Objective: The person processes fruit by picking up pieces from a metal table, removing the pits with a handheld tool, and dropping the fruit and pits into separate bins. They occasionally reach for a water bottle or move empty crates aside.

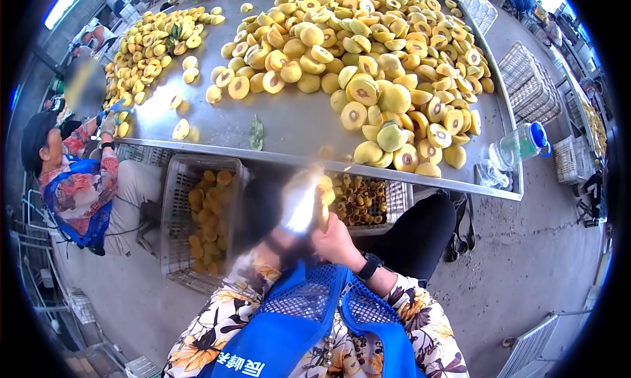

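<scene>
Both my hands are close together in front of my chest, just below the table's near edge. My left hand, smeared by glare, closes around a yellow peach half. My right hand, with a black band on its wrist, is closed just beneath and right of that peach half; what its fingers hold is hidden. Behind them, a crate of pits sits under the table edge. On the metal table lies a big heap of halved peaches, several showing reddish-brown centres.
A crate of peach halves stands on the floor to the left. A clear jug with a blue lid rests at the table's right corner beside crumpled plastic. A co-worker sits at left by a smaller peach heap. Stacked crates stand right.
</scene>
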### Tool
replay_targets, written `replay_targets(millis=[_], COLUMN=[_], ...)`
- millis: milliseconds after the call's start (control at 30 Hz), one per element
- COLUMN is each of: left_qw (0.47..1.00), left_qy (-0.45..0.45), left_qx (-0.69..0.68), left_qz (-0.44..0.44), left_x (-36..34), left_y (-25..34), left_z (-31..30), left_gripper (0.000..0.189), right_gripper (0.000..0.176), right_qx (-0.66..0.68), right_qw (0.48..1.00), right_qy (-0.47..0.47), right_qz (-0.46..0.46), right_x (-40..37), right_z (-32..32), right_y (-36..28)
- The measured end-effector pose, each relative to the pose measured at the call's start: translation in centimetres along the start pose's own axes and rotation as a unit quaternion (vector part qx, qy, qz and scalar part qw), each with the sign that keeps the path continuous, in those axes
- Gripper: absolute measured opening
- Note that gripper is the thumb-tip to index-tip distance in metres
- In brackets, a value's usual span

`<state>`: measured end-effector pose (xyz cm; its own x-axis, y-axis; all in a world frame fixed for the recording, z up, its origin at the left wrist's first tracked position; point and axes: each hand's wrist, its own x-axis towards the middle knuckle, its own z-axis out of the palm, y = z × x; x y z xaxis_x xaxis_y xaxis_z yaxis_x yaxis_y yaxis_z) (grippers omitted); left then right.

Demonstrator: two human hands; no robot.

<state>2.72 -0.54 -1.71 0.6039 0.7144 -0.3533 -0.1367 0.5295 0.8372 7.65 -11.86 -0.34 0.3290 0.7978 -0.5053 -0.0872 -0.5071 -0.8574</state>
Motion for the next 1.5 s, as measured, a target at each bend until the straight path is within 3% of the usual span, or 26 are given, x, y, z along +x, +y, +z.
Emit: replay_targets(millis=[33,133,233,333,433,567,733,833,867,1067,1167,1267,1333,1467,1500], left_qw=[1.000,0.995,0.992,0.998,0.996,0.995,0.993,0.999,0.998,0.999,0.999,0.998,0.992,0.989,0.987], left_qy=[-0.002,-0.007,0.015,0.061,-0.003,-0.016,-0.095,-0.010,0.011,-0.009,0.005,0.018,0.065,0.062,0.084], left_qx=[0.018,-0.067,-0.108,-0.020,-0.093,-0.048,-0.035,0.009,0.041,-0.043,-0.054,-0.047,-0.064,-0.052,-0.035], left_qz=[0.009,-0.078,-0.066,-0.003,-0.017,-0.083,-0.057,-0.031,-0.035,0.001,0.003,-0.024,-0.088,-0.123,-0.131], left_x=[-0.2,0.3,-0.2,-0.3,0.7,0.3,-0.4,0.3,0.3,0.1,0.3,0.1,-0.7,-1.8,-2.4], left_y=[0.1,0.6,1.4,1.7,0.7,2.2,5.5,3.6,3.1,1.9,1.6,1.7,2.7,4.3,5.7], left_z=[-0.1,-0.5,0.0,0.6,-0.3,0.0,0.0,-1.3,-1.6,-0.8,-0.4,-0.5,0.2,0.3,1.3], left_gripper=[0.025,0.026,0.024,0.020,0.017,0.018,0.030,0.031,0.031,0.025,0.022,0.024,0.026,0.032,0.034], right_gripper=[0.030,0.029,0.032,0.035,0.037,0.036,0.035,0.032,0.023,0.011,0.011,0.011,0.010,0.010,0.012], right_qx=[-0.019,-0.127,-0.150,-0.176,-0.128,-0.150,-0.162,-0.102,-0.006,0.110,0.266,0.300,0.273,0.141,0.011], right_qw=[0.999,0.980,0.987,0.983,0.989,0.986,0.980,0.989,0.998,0.971,0.932,0.918,0.931,0.980,0.998], right_qy=[0.013,0.071,0.020,-0.013,0.007,0.026,0.007,-0.020,-0.056,-0.159,-0.176,-0.185,-0.175,-0.121,-0.043], right_qz=[-0.028,-0.135,-0.049,-0.055,-0.075,-0.065,-0.118,-0.109,-0.007,0.143,0.171,0.182,0.167,0.073,-0.040], right_x=[0.3,0.2,-0.1,0.5,0.5,-0.1,1.0,1.3,0.6,-0.6,-0.4,-0.8,-0.9,-0.3,-0.3], right_z=[0.2,0.3,-0.5,-0.9,-0.6,-0.4,-1.2,-0.2,-0.1,-1.1,-0.8,-0.9,-0.6,0.5,0.8], right_y=[0.6,1.1,-0.7,-0.3,-0.1,-0.4,-0.6,-1.7,-2.5,-5.6,-4.1,-4.5,-3.9,-1.3,-1.0])
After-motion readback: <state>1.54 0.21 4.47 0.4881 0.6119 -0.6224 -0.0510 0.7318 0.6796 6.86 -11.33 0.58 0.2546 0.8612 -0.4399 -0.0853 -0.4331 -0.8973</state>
